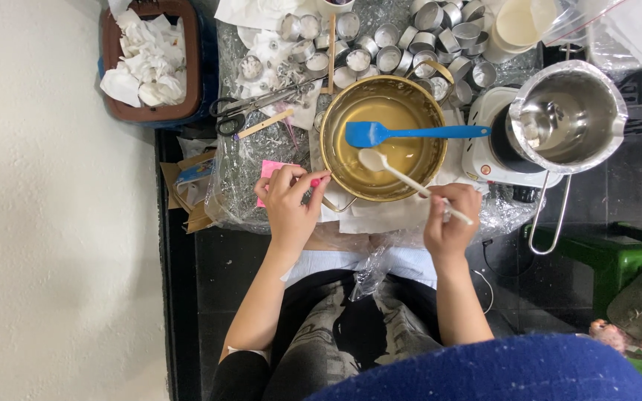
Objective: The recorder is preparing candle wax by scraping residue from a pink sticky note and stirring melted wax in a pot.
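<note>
Pink, a small stick-like thing (315, 182) sits pinched in the closed fingers of the left hand (288, 202) at the rim of the brass bowl (336, 111); the right hand (451, 221) grips a white spoon (403, 178), its handle slanting up-left, bowl end over the pale liquid

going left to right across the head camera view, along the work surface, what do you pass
Brown bin of crumpled white paper → scissors → left hand pinching a small pink thing → gold bowl with the blue spatula → right hand holding the white spoon → steel pot on the small white hotplate.
</note>
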